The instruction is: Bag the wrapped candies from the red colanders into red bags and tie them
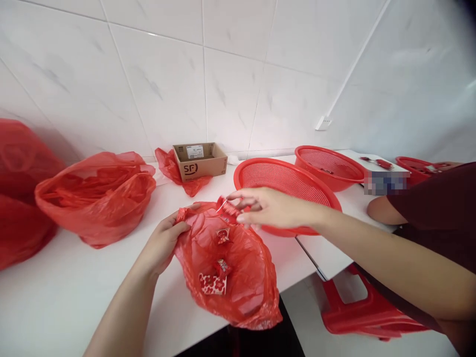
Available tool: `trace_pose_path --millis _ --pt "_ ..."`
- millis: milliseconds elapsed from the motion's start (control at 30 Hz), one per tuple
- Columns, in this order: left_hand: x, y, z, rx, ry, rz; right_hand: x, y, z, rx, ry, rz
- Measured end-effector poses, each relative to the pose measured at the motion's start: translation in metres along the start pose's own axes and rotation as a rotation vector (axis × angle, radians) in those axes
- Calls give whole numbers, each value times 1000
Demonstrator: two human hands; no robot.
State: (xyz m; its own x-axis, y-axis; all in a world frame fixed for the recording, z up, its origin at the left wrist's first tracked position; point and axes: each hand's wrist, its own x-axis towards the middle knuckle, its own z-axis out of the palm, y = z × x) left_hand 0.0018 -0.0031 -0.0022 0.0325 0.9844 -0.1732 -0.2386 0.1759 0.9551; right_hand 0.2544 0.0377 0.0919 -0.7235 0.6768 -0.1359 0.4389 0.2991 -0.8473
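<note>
My left hand [169, 238] grips the rim of a thin red plastic bag [256, 277], its thumb over the edge. The bag's mouth faces up at the table's front edge. Inside lie small red wrapped pieces [222, 236] and a white packet with red flowers [213, 284]. Over the bag's far rim is my right hand [264, 207], thumb and fingers closed around a small red packet [229, 209] with a white strip. The fingers are slightly blurred and partly hide this packet.
Red mesh baskets [256, 166] stand right of the bag. A cardboard box [206, 168] rests on red plastic by the wall. Another open red bag [96, 218] sits at left. A person in a dark sleeve [442, 203] is close on the right, above a red stool [357, 312].
</note>
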Motion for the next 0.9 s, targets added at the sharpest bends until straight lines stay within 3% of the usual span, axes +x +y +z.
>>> trace_pose_path --millis 100,200,300,400,533,633,733,900 --pt "1 0 -1 -6 -5 18 1 -11 17 -223 100 -56" --pt "1 1 -2 -2 -4 27 -6 -5 1 -366 290 -69" --pt "-1 2 -4 -14 -1 43 -26 17 -12 -625 480 56" --pt "-2 3 -3 -24 3 31 -53 46 11 -717 406 266" --pt "-2 3 1 -14 -11 -30 -75 67 73 -698 451 207" --pt "-1 1 3 -1 -3 -67 -76 67 100 -656 475 183" --pt "0 -1 2 8 -7 -78 -73 62 103 -624 504 189" --pt "3 -4 1 3 -13 -90 -74 56 86 -620 489 223"
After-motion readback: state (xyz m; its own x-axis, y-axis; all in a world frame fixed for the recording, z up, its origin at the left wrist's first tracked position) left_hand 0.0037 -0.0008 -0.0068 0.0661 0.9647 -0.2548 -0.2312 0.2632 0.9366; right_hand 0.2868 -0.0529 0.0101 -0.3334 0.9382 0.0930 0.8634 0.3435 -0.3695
